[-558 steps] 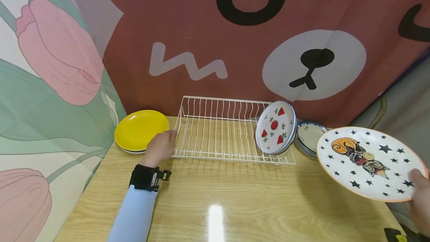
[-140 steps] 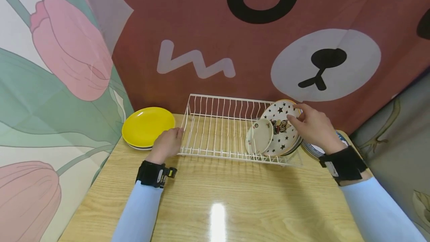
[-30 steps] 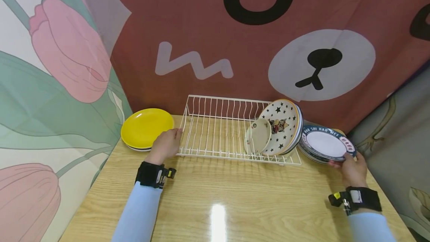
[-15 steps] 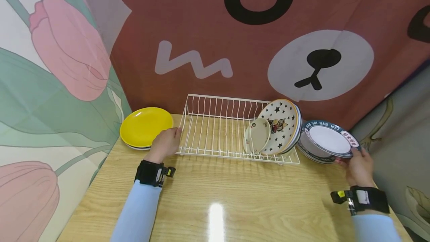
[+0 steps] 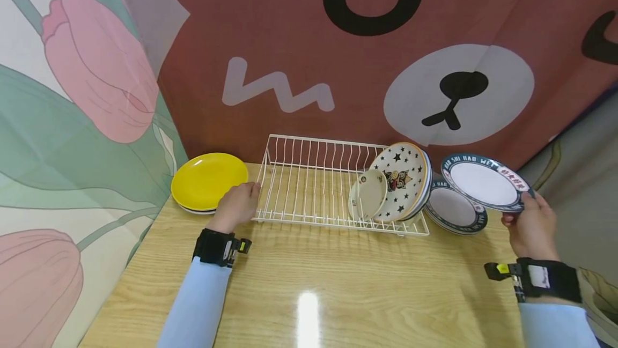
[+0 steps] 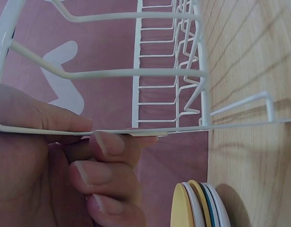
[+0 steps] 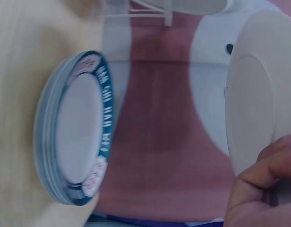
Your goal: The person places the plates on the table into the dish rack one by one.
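My left hand (image 5: 236,206) grips the left end of a white wire dish rack (image 5: 309,223); in the left wrist view the thumb and curled fingers (image 6: 107,172) pinch its end wire. My right hand (image 5: 533,224) holds a white plate with a teal lettered rim (image 5: 483,180) by its right edge, raised over a stack of matching plates (image 5: 454,209). The right wrist view shows the held plate's pale underside (image 7: 252,94) apart from the stack (image 7: 79,127). At the rack's right end stand a star-patterned plate (image 5: 401,203), more plates behind it, and a small cream dish (image 5: 373,195).
A stack of plates topped by a yellow plate (image 5: 210,180) sits left of the rack, beside my left hand. The wooden table (image 5: 376,283) meets a curtain with a bear print (image 5: 357,90) at the back. A grey patterned cloth (image 5: 584,187) hangs at the right.
My right hand has lifted the top teal-rimmed plate off its stack, up and to the right, uncovering another one. The left hand stays on the rack. Earlier, the star-patterned plate went into the rack.
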`<state>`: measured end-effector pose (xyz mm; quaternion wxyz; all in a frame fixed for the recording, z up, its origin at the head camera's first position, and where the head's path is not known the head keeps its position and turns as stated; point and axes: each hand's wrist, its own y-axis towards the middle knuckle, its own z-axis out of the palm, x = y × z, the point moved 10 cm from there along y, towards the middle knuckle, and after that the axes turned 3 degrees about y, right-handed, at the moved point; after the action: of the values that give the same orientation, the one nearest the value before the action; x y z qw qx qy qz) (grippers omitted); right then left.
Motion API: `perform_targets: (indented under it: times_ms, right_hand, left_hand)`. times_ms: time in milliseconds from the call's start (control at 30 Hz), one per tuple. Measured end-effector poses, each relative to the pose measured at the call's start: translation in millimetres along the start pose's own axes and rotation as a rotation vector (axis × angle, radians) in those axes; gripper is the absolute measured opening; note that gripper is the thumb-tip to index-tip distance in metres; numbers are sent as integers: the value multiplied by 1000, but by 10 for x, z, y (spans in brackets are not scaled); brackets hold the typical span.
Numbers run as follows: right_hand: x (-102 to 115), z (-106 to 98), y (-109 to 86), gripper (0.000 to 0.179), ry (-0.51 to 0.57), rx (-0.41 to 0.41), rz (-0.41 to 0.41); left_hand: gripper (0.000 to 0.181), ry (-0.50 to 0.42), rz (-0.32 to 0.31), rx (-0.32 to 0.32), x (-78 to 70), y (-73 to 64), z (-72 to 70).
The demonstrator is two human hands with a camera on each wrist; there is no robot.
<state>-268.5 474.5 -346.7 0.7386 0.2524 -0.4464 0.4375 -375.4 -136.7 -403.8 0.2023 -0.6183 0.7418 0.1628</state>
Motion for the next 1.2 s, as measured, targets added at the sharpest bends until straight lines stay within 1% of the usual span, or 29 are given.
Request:
perform_targets:
  times_ms: [67,167,333,467,600,700,833,967,1033,1200]
  right_hand:
    - [70,86,-13,21,26,23,-3]
    - [152,210,-29,27,32,49,6]
    - [244,389,-45,40,-54,68,20]
    - [313,538,-70,44,-135,87,16]
    - [370,737,-113,53,-220,133,1]
    - [392,905,-148,58,-285,172,-26]
    - [383,1116,-190,59,-414,217,-73]
    - [365,1327,-210,58,-570,254,-128]
    - [349,1428,-215,56,-658,268,-149]
    - [275,1650,-231,55,-926,299,-202]
  left_hand:
    - [46,0,7,-7,-9,-3,-11]
    - [46,-3,9,-10,-9,-5,-11]
    - [45,-8,6,-6,5,1,4]
    - [44,-1,13,-7,8,5,9]
    - [45,2,13,-6,4,1,6]
    - [46,2,10,-1,-4,-5,4]
    - [46,1,3,5,-8,-12,6]
    - [46,-3,-4,12,-5,-15,4]
    - [46,-5,-7,14,-3,-16,2]
    - [44,-1,-6,12,3,-9,2]
